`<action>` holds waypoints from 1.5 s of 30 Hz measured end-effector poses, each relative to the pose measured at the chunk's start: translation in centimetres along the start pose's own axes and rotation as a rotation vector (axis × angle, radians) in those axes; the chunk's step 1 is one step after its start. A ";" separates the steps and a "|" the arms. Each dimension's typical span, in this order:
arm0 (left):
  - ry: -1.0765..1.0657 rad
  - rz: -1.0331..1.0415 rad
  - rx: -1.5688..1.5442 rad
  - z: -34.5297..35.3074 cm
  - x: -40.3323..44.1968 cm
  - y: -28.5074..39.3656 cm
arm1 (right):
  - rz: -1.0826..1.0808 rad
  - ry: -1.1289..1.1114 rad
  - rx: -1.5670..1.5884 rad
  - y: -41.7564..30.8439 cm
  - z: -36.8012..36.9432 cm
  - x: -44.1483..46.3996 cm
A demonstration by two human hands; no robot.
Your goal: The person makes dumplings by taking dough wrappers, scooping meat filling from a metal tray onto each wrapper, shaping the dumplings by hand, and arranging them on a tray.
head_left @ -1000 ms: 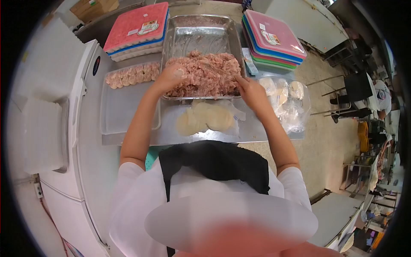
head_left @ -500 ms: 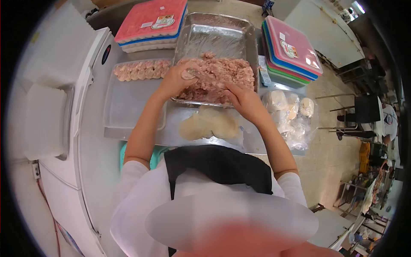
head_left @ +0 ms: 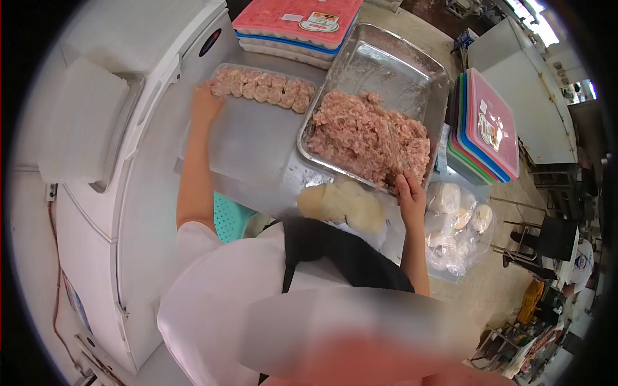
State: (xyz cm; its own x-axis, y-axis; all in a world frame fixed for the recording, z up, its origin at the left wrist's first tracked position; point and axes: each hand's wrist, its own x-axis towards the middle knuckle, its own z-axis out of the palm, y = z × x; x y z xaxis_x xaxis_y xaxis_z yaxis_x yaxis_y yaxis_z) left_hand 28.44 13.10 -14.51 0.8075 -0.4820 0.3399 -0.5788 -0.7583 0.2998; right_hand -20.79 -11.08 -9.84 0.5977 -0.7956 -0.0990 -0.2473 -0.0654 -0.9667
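Note:
My left hand [head_left: 207,96] is at the left end of the rows of filled dumplings [head_left: 264,88] on a clear plastic tray [head_left: 248,145]; its fingers are bent and blurred, and whatever they hold is hidden. Closed round the handle of a thin spatula-like tool, my right hand [head_left: 410,188] rests at the near edge of the metal pan [head_left: 310,152]. The tool's blade [head_left: 394,145] lies against the ground meat [head_left: 360,132] in that pan. Pale round dough wrappers [head_left: 344,204] lie overlapping on the metal table below the pan.
Stacked trays with a red lid [head_left: 296,22] stand behind the dumplings. Coloured lidded trays [head_left: 492,125] are stacked to the right. Bagged wrappers [head_left: 454,222] lie at the table's right end. A white fridge [head_left: 154,186] borders the left. Another person [head_left: 582,265] is far right.
My left hand has left the pan, where it held a wrapper, and moved left to the dumpling tray. My right hand has drawn back to the pan's near edge. The view has turned.

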 end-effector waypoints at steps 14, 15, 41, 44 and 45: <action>-0.117 -0.024 -0.065 0.7 3.3 0.5 | 0.117 0.023 0.091 -1.0 0.1 0.3; -0.121 -0.035 -0.036 0.4 3.4 0.7 | 0.118 0.026 0.101 -1.1 0.2 0.2; -0.664 0.878 -0.911 -3.9 -19.7 23.2 | -0.614 -0.263 -1.446 -3.8 -1.4 0.7; -0.667 1.000 -0.931 -1.8 -22.9 26.0 | -0.670 -0.264 -1.422 -4.2 -1.9 -1.4; -0.639 1.028 -0.878 -1.9 -23.4 26.5 | -0.688 -0.266 -1.405 -4.8 -2.2 -1.9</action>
State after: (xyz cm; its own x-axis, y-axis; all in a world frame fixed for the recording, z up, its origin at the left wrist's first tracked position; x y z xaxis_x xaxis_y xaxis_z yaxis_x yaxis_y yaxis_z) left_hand -6.02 5.11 -12.82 -0.2071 -0.9089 0.3620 -0.6048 0.4098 0.6828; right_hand -22.40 -10.60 -4.50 0.9616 -0.2667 0.0643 -0.2729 -0.9544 0.1215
